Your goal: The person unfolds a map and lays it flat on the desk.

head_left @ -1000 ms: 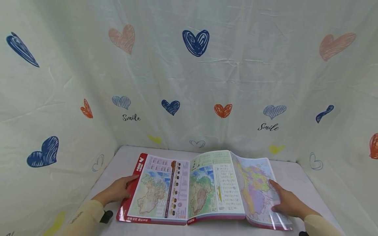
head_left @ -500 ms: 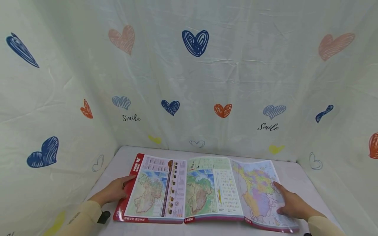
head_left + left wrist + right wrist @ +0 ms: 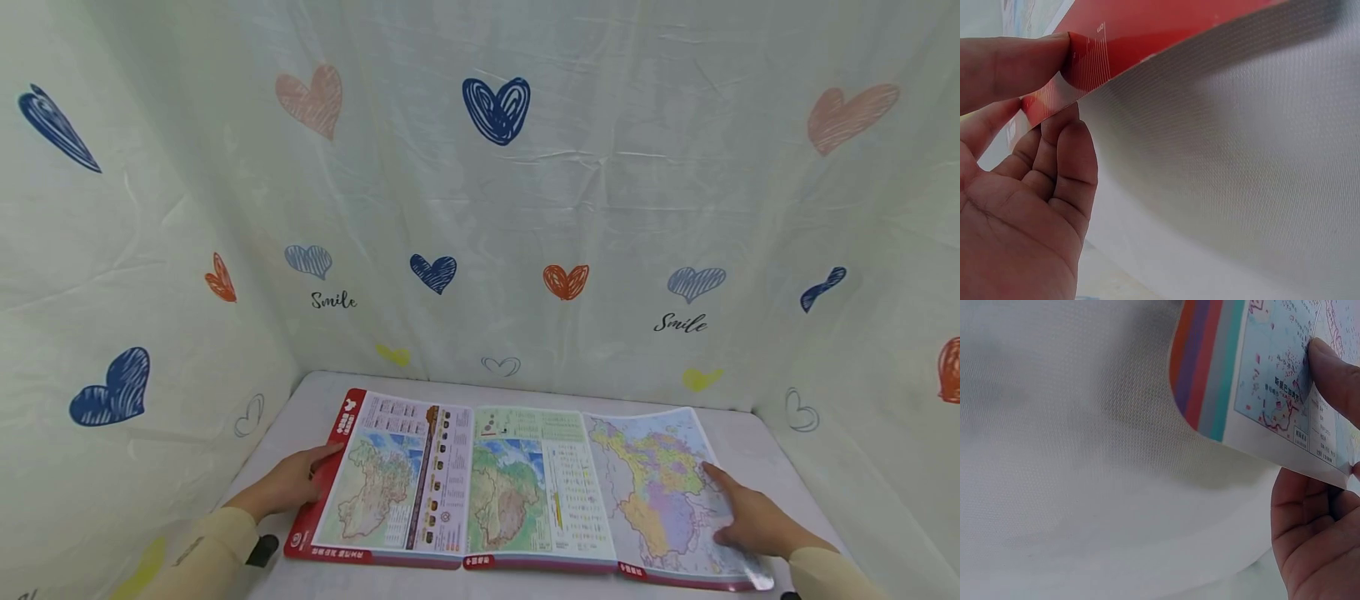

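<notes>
A folding map (image 3: 540,483) lies spread out in three panels, with a red border on its left edge and coloured strips along its near edge. My left hand (image 3: 288,482) pinches the red left edge; in the left wrist view the thumb (image 3: 1016,69) is on top and the curled fingers (image 3: 1075,162) are underneath. On the other side, my right hand (image 3: 753,512) pinches the right panel's edge, its thumb (image 3: 1335,381) over the printed face and its fingers (image 3: 1300,519) below. Both held edges are slightly raised from the white surface in the wrist views.
Beneath the map is a white cloth-covered table (image 3: 315,392). A pale curtain (image 3: 480,208) printed with hearts and "Smile" surrounds it at the back and both sides. A black piece (image 3: 262,550) sits by the left sleeve.
My hands have moved apart, the right one further right and slightly nearer, the left a little left. The map's panels have stretched wider and flatter between them.
</notes>
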